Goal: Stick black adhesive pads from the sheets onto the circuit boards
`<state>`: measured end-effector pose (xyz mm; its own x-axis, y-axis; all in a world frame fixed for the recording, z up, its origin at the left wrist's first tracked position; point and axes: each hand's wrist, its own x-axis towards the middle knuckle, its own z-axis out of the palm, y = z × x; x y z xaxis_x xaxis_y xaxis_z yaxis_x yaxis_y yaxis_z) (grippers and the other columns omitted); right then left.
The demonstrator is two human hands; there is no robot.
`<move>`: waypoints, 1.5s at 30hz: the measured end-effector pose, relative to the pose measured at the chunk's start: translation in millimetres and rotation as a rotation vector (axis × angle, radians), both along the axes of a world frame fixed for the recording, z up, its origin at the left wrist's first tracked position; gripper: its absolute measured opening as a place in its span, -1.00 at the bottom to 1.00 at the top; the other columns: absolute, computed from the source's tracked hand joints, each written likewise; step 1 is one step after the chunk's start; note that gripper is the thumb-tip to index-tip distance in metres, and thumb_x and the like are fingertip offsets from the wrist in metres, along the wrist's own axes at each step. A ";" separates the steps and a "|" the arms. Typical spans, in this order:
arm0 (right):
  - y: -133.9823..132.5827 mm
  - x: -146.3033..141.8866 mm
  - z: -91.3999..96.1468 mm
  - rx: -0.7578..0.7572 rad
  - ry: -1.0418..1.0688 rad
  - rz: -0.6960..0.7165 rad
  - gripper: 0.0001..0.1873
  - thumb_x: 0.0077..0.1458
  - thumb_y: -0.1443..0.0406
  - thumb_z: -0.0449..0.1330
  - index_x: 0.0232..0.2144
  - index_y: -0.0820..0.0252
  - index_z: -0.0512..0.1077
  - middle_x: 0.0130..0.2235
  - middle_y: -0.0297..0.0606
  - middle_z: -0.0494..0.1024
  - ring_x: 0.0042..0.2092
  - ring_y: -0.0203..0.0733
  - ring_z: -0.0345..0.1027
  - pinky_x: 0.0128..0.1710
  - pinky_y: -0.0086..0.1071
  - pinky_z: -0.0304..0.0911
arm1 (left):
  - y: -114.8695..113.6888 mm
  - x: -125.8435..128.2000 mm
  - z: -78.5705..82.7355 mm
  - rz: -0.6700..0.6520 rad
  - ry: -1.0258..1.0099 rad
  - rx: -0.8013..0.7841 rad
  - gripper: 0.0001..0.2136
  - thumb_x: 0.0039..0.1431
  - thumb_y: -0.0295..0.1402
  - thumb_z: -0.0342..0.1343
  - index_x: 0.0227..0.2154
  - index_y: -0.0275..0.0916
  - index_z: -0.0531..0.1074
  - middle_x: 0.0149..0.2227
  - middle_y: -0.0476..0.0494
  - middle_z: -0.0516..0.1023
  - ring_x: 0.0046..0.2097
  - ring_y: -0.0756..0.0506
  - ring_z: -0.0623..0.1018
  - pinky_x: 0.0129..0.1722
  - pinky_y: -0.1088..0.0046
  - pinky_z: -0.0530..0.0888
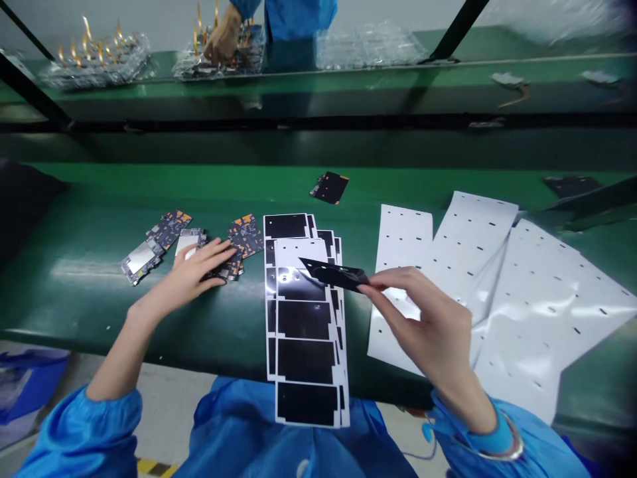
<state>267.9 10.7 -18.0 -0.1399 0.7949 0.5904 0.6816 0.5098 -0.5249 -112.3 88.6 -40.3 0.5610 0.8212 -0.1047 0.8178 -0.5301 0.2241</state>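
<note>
My right hand [423, 318] pinches a black adhesive sticker [334, 274] by its edge, holding it just above a stack of white backing sheets [306, 332] that carry several black stickers. My left hand [194, 272] lies on a small circuit board [226, 265] on the green belt, fingers stretched over it. More circuit boards [166, 229] lie just left of that hand, one with a silver shield [141, 259]. Another board [246, 234] sits beside my fingertips.
Emptied white backing sheets [497, 279] are piled to the right. A lone black part [329, 187] lies farther back on the green conveyor [74, 279]. Across a second belt, another person's hand [222, 36] works over clear trays [97, 63].
</note>
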 end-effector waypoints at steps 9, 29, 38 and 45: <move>-3.8 10.4 -7.4 -0.001 -0.014 -0.105 -0.82 0.14 0.45 0.31 -0.28 0.12 0.41 -0.36 -0.37 0.55 -0.35 -0.32 0.43 -0.32 -0.44 0.35 | -61.2 19.6 -3.5 0.091 -0.255 0.037 -0.64 0.32 -0.49 -0.25 -0.31 -0.16 0.48 0.07 -0.18 0.59 0.27 -0.23 0.42 0.31 -0.12 0.24; -4.9 -25.5 34.3 -0.560 0.788 0.277 -0.88 0.04 0.33 0.40 -0.44 0.07 0.52 -0.16 -0.27 0.68 -0.04 -0.08 0.57 -0.13 -0.24 0.53 | -82.8 88.5 34.4 0.007 -0.617 0.516 -0.37 0.08 -0.22 0.32 0.22 -0.10 0.32 0.04 -0.20 0.52 0.03 -0.22 0.57 0.04 0.19 0.56; -12.5 -27.0 48.7 -0.486 0.632 0.328 -0.81 0.03 0.43 0.39 -0.41 0.01 0.53 -0.39 -0.46 0.61 -0.04 -0.26 0.54 0.10 -0.37 0.41 | -66.7 113.8 38.6 -0.071 -0.928 0.568 -0.15 -0.02 0.09 0.28 0.33 0.08 0.13 -0.01 -0.10 0.60 -0.04 -0.23 0.59 -0.01 0.05 0.53; -16.9 -19.2 48.1 -0.564 0.658 0.308 -0.81 0.02 0.44 0.38 -0.42 0.01 0.54 -0.45 -0.46 0.56 -0.42 -0.40 0.43 -0.44 -0.59 0.38 | -67.5 114.3 37.9 -0.095 -0.967 0.516 -0.07 -0.13 -0.01 0.37 0.33 -0.01 0.14 -0.01 -0.15 0.60 -0.01 -0.27 0.58 0.01 -0.01 0.50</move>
<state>248.8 -6.2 30.1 -0.1667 0.9725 0.1625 0.0340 0.1703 -0.9848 2.0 21.1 -2.5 0.2843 0.5889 0.7565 0.3672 -0.7958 0.4815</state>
